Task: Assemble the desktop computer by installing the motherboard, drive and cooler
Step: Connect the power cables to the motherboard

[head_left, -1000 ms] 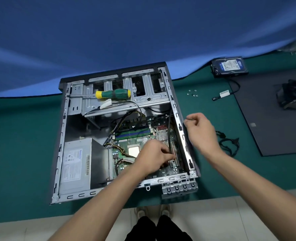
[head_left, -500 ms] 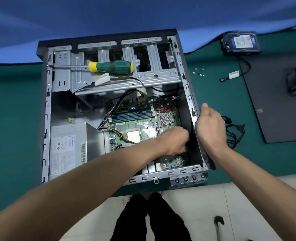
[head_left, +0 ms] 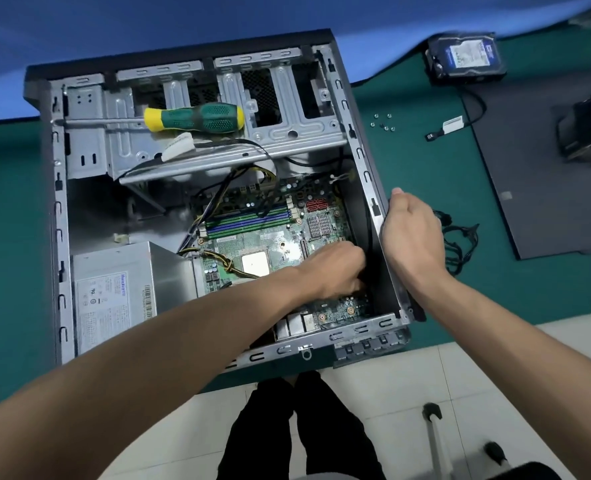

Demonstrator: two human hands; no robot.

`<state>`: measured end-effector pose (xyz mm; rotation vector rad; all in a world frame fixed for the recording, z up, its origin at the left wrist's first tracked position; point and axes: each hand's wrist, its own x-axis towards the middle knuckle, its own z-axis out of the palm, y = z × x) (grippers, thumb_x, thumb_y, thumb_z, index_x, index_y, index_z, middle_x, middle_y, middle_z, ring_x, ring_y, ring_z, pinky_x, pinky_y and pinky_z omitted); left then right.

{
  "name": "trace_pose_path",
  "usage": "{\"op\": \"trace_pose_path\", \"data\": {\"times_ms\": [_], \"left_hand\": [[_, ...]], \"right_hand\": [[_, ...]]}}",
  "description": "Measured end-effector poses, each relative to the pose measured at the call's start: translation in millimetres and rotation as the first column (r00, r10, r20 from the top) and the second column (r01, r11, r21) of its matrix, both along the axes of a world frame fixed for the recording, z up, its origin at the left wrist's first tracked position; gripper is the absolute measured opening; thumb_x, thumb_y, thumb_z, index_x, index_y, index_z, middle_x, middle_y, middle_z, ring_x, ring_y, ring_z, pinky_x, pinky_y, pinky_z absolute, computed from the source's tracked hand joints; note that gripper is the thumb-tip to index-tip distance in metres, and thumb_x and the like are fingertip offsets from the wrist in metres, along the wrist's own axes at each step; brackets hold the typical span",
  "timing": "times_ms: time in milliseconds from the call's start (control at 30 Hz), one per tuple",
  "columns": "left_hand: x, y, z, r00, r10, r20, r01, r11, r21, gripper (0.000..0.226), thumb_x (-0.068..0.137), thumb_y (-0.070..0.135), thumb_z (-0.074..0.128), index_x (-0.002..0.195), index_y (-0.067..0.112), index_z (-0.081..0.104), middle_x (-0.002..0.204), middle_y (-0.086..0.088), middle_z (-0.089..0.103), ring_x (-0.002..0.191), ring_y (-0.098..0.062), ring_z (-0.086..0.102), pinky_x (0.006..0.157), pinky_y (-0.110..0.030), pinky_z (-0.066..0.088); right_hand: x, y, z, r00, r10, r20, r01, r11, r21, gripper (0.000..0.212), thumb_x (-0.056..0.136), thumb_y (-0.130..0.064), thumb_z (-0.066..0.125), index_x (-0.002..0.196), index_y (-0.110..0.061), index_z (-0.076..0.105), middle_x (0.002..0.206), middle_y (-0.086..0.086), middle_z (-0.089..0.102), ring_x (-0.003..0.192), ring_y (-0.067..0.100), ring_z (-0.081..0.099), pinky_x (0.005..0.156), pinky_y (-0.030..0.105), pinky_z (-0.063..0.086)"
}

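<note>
An open computer case (head_left: 55, 188) lies on its side on the green table. The green motherboard (head_left: 273, 233) sits inside it, low and to the right. My left hand (head_left: 335, 271) reaches into the case over the board's right part, fingers curled down; what they hold is hidden. My right hand (head_left: 412, 233) grips the case's right wall from outside, thumb up along the rim. The hard drive (head_left: 467, 57) lies at the back right on the table. The cooler (head_left: 588, 133) rests on a dark side panel (head_left: 547, 209) at the far right.
A green and yellow screwdriver (head_left: 197, 117) lies on the drive cage. The power supply (head_left: 121, 289) fills the case's lower left. Several small screws (head_left: 382, 121) and a short cable (head_left: 450, 126) lie right of the case. Black cables (head_left: 460, 240) lie beside my right hand.
The view has moved closer to the case. My right hand went from above the right wall to gripping it. My left hand slid right and deeper over the motherboard.
</note>
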<state>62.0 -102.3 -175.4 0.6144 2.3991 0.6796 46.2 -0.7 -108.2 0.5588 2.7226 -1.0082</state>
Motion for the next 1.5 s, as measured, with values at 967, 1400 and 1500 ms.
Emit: {"op": "trace_pose_path", "data": {"times_ms": [967, 1400, 1500], "left_hand": [[3, 1, -3, 0.993, 0.111, 0.036, -0.113, 0.992, 0.057, 0.05, 0.082, 0.016, 0.07, 0.048, 0.011, 0.033, 0.048, 0.0, 0.035, 0.043, -0.011, 0.036, 0.042, -0.022, 0.025], [8, -1, -14, 0.931, 0.336, 0.145, -0.359, 0.914, 0.188, 0.027, 0.081, 0.02, 0.073, 0.08, -0.007, 0.069, 0.081, -0.015, 0.07, 0.071, -0.024, 0.065, 0.061, -0.026, 0.049], [8, 0, -13, 0.931, 0.332, 0.148, -0.357, 0.914, 0.194, 0.029, 0.08, 0.021, 0.074, 0.078, -0.008, 0.069, 0.081, -0.015, 0.069, 0.074, -0.025, 0.065, 0.064, -0.027, 0.049]], "right_hand": [[-1, 0, 0, 1.0, -0.016, 0.002, 0.016, 1.0, 0.015, 0.043, 0.1, -0.034, 0.026, 0.063, -0.019, 0.042, 0.071, -0.003, 0.05, 0.078, 0.027, 0.048, 0.07, 0.033, 0.03], [-2, -1, 0, 1.0, -0.016, 0.005, 0.016, 0.999, 0.036, 0.044, 0.1, -0.033, 0.026, 0.062, -0.02, 0.042, 0.081, 0.004, 0.056, 0.081, 0.028, 0.049, 0.071, 0.033, 0.031], [-2, -1, 0, 1.0, -0.013, 0.015, 0.013, 0.999, 0.041, 0.044, 0.1, -0.033, 0.026, 0.062, -0.019, 0.043, 0.071, -0.002, 0.051, 0.08, 0.027, 0.049, 0.071, 0.033, 0.03]]}}
